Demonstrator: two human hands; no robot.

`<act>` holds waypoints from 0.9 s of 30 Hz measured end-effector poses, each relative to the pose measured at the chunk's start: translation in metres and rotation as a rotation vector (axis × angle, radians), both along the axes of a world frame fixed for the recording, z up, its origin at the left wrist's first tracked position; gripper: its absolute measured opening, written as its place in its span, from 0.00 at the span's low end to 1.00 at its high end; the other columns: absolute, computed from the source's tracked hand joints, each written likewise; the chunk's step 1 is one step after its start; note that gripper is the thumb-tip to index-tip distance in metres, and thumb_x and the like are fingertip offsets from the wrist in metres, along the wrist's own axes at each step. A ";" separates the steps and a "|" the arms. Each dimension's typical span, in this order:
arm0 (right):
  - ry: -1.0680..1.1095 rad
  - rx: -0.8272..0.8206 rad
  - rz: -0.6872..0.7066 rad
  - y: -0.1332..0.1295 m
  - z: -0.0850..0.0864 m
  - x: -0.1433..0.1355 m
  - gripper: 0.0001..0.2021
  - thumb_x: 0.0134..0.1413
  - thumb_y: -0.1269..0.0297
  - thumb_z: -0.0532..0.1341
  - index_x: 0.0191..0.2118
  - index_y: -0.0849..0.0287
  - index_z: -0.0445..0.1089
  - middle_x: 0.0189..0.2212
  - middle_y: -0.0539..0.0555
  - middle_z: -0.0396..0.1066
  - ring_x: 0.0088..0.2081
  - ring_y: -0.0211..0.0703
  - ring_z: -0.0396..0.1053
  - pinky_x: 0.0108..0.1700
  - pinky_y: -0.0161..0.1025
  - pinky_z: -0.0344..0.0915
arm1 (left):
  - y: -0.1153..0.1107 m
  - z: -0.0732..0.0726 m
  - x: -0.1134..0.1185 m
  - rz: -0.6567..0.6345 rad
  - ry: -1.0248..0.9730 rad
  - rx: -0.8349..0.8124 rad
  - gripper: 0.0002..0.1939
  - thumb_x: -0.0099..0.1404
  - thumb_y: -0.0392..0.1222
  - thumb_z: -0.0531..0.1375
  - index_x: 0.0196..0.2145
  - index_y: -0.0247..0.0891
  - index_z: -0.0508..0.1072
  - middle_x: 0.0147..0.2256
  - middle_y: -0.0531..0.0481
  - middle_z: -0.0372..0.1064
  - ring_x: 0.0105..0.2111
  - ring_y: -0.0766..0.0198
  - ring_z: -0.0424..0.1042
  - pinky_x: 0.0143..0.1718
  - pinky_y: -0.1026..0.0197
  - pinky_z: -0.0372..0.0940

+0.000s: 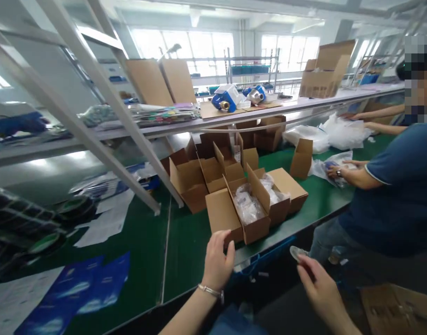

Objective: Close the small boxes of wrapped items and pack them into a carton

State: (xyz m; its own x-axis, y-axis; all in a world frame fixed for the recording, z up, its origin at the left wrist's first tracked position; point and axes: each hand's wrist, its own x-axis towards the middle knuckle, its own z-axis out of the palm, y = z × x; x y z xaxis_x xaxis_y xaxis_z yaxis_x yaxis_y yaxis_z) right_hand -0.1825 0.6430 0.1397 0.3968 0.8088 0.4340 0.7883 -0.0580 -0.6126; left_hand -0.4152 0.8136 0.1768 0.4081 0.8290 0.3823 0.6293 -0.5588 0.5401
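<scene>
My left hand point(217, 260) reaches toward the near flap of an open cardboard box point(223, 215) on the green table point(185, 237); its fingers are apart and hold nothing. That box holds a part wrapped in a clear bag point(248, 204). A second open box point(285, 193) with another bagged part stands just right of it. My right hand point(316, 281) hovers below the table edge with fingers loosely apart and empty. Behind the front boxes stand several empty open boxes point(203, 170).
A person in a blue shirt point(395, 195) stands at the right, handling a clear bag point(334, 165). Blue leaflets point(91, 288) and white papers point(105, 218) lie at the left. A slanted rack post point(105, 107) crosses the table. On the shelf sit blue meters point(225, 98).
</scene>
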 end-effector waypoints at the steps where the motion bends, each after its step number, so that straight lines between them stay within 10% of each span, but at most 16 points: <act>1: -0.018 -0.019 0.072 0.030 0.005 -0.004 0.14 0.59 0.62 0.50 0.51 0.53 0.58 0.43 0.53 0.66 0.42 0.39 0.66 0.41 0.36 0.70 | 0.012 0.000 -0.004 0.029 0.044 0.022 0.16 0.64 0.42 0.48 0.49 0.36 0.59 0.46 0.43 0.59 0.48 0.60 0.59 0.52 0.53 0.57; 6: -0.394 -0.119 0.345 0.145 0.020 -0.008 0.24 0.55 0.68 0.54 0.58 0.59 0.51 0.53 0.56 0.55 0.55 0.47 0.51 0.58 0.48 0.53 | 0.059 -0.025 0.017 -0.134 0.446 0.050 0.24 0.61 0.42 0.51 0.55 0.38 0.57 0.57 0.44 0.50 0.59 0.55 0.44 0.60 0.40 0.31; 12: -0.582 -0.289 0.601 0.197 -0.002 0.002 0.15 0.56 0.74 0.53 0.49 0.58 0.61 0.36 0.53 0.65 0.41 0.43 0.61 0.52 0.47 0.54 | 0.116 -0.040 0.035 -0.283 0.628 -0.051 0.26 0.55 0.49 0.57 0.50 0.41 0.61 0.57 0.44 0.52 0.60 0.50 0.40 0.46 0.25 0.14; 16: -0.567 -0.323 0.744 0.207 -0.006 0.003 0.06 0.56 0.73 0.52 0.34 0.58 0.64 0.25 0.51 0.63 0.30 0.41 0.60 0.35 0.42 0.58 | 0.121 -0.030 0.012 -0.239 0.677 -0.178 0.29 0.54 0.50 0.58 0.54 0.51 0.57 0.58 0.50 0.51 0.60 0.47 0.41 0.43 0.23 0.14; 21: -0.393 0.078 0.964 0.207 0.030 0.060 0.10 0.53 0.69 0.56 0.43 0.59 0.63 0.36 0.53 0.67 0.39 0.41 0.63 0.41 0.41 0.62 | 0.118 -0.033 -0.057 -0.180 0.750 -0.175 0.24 0.58 0.52 0.54 0.52 0.50 0.61 0.58 0.49 0.50 0.59 0.46 0.44 0.46 0.24 0.18; 23: -0.376 0.177 0.805 0.231 0.044 0.107 0.14 0.52 0.68 0.58 0.46 0.58 0.62 0.42 0.53 0.66 0.44 0.42 0.62 0.47 0.42 0.61 | 0.124 -0.044 -0.100 -0.150 0.790 -0.123 0.19 0.61 0.52 0.51 0.49 0.48 0.66 0.57 0.49 0.53 0.59 0.48 0.47 0.48 0.27 0.17; 27: -0.333 -0.229 0.177 0.325 0.042 0.194 0.18 0.55 0.57 0.55 0.48 0.61 0.63 0.48 0.61 0.61 0.50 0.49 0.57 0.52 0.49 0.57 | 0.135 -0.065 -0.165 -0.091 0.912 0.010 0.17 0.63 0.48 0.48 0.45 0.43 0.70 0.55 0.47 0.56 0.59 0.51 0.45 0.53 0.31 0.23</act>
